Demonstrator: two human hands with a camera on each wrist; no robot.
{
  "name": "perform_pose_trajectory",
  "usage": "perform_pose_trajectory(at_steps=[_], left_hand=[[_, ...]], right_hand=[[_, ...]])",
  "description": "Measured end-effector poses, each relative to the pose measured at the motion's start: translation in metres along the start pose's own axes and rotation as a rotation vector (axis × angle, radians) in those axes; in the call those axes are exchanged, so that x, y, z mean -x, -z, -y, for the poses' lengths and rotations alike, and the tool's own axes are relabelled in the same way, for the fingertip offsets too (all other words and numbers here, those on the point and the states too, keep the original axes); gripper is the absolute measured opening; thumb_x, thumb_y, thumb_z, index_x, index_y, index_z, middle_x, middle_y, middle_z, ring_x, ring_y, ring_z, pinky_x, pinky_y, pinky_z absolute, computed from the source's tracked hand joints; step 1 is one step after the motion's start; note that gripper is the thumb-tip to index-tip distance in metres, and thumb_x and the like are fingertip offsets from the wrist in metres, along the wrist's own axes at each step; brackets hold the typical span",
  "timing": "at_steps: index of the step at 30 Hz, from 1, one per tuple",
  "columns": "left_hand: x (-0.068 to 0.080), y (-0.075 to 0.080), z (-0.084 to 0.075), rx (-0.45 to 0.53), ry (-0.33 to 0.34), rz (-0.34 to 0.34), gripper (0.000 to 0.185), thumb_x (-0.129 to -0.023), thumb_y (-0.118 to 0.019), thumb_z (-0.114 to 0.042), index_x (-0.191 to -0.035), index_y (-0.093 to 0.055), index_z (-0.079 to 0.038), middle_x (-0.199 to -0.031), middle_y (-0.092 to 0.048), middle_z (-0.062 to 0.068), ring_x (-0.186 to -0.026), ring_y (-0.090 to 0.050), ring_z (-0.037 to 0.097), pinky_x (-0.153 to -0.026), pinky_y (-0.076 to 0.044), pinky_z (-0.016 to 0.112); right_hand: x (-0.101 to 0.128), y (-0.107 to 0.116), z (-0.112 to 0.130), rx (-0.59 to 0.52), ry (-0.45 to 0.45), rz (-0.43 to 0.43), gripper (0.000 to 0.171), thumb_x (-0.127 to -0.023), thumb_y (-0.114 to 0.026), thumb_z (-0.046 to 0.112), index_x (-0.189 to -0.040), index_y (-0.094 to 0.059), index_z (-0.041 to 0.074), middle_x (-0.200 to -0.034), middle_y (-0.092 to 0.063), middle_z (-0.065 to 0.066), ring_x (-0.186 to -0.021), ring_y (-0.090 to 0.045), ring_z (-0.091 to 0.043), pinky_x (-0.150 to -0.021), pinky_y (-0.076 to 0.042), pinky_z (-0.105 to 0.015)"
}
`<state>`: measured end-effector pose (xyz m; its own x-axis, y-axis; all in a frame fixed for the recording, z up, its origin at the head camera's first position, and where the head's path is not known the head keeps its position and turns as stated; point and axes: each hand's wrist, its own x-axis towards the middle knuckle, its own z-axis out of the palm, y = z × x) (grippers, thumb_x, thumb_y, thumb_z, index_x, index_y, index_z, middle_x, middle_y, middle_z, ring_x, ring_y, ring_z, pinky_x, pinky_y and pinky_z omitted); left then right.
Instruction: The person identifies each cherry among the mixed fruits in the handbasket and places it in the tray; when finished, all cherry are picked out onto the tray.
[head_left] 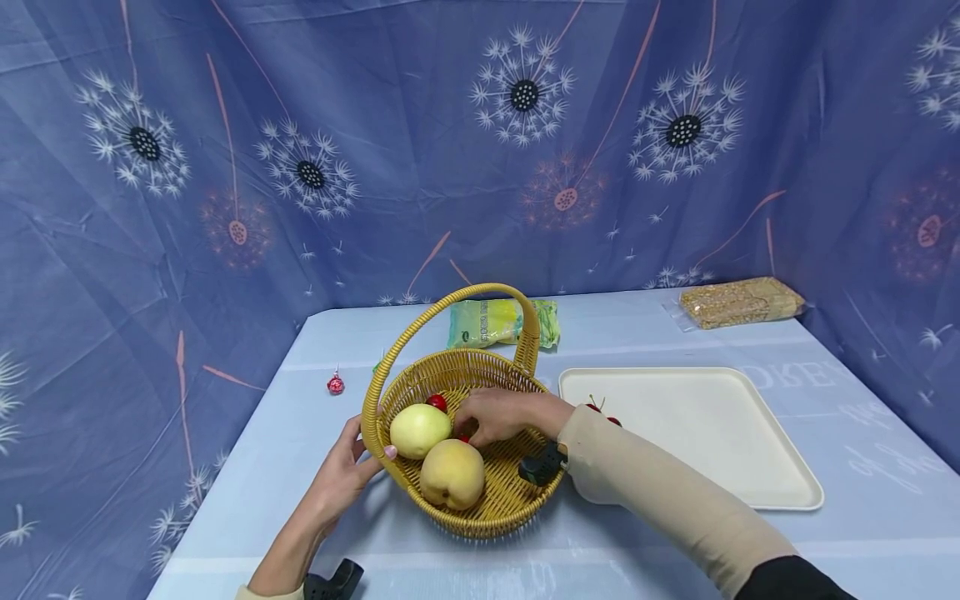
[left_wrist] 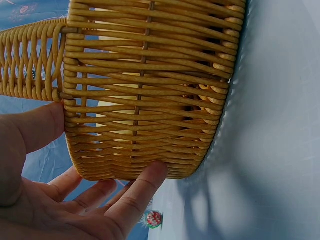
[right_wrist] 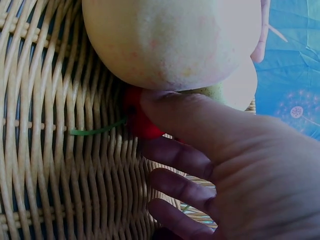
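A yellow wicker basket (head_left: 480,508) with a hoop handle stands on the blue table. Inside lie a pale green apple (head_left: 418,430), a peach (head_left: 452,473) and a red cherry (head_left: 437,402). My left hand (head_left: 358,462) grips the basket's left side, thumb over the rim and fingers (left_wrist: 140,187) against the woven wall (left_wrist: 150,85). My right hand (head_left: 487,417) reaches into the basket. In the right wrist view its thumb and forefinger pinch a red cherry (right_wrist: 141,122) with a green stem, tucked under the peach (right_wrist: 170,40).
A white tray (head_left: 705,442) lies right of the basket, with red cherries (head_left: 600,407) at its left edge. A green packet (head_left: 502,323) and a tan packet (head_left: 738,302) sit at the back. A red wrapped sweet (head_left: 335,384) lies left. Blue cloth walls surround the table.
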<state>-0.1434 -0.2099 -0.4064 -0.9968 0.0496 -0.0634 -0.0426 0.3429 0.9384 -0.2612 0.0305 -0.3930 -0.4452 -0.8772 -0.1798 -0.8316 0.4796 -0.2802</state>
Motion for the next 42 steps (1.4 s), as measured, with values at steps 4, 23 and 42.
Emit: perform_pose_trajectory(at_steps=[4,23,42], left_hand=[[0.0,0.0,0.0,0.005,0.002,0.002,0.066,-0.088,-0.066,-0.023,-0.142,-0.028,-0.014,-0.151,-0.031,0.014,-0.144,-0.022,0.037,-0.108,-0.03,0.058],[-0.001,0.001,-0.001,0.002,0.007,-0.009,0.064,-0.088,-0.067,-0.022,-0.14,-0.031,-0.014,-0.149,-0.035,0.013,-0.142,-0.027,0.036,-0.11,-0.025,0.061],[-0.001,0.001,-0.003,-0.007,0.031,-0.004,0.066,-0.088,-0.066,-0.022,-0.142,-0.028,-0.015,-0.152,-0.031,0.012,-0.144,-0.021,0.037,-0.111,-0.019,0.062]], right_hand=[[0.0,0.0,0.0,-0.026,-0.016,-0.003,0.02,-0.085,-0.067,0.026,-0.105,-0.069,0.023,-0.098,-0.067,0.01,-0.089,-0.055,-0.003,-0.082,-0.044,-0.02],[0.003,0.008,-0.003,-0.07,-0.048,0.026,0.029,-0.081,-0.073,0.023,-0.109,-0.067,0.018,-0.096,-0.069,0.007,-0.087,-0.06,-0.002,-0.078,-0.047,-0.018],[0.012,0.018,0.003,-0.028,-0.077,-0.05,0.033,-0.084,-0.071,0.028,-0.115,-0.066,0.021,-0.1,-0.064,0.009,-0.092,-0.053,-0.006,-0.086,-0.043,-0.025]])
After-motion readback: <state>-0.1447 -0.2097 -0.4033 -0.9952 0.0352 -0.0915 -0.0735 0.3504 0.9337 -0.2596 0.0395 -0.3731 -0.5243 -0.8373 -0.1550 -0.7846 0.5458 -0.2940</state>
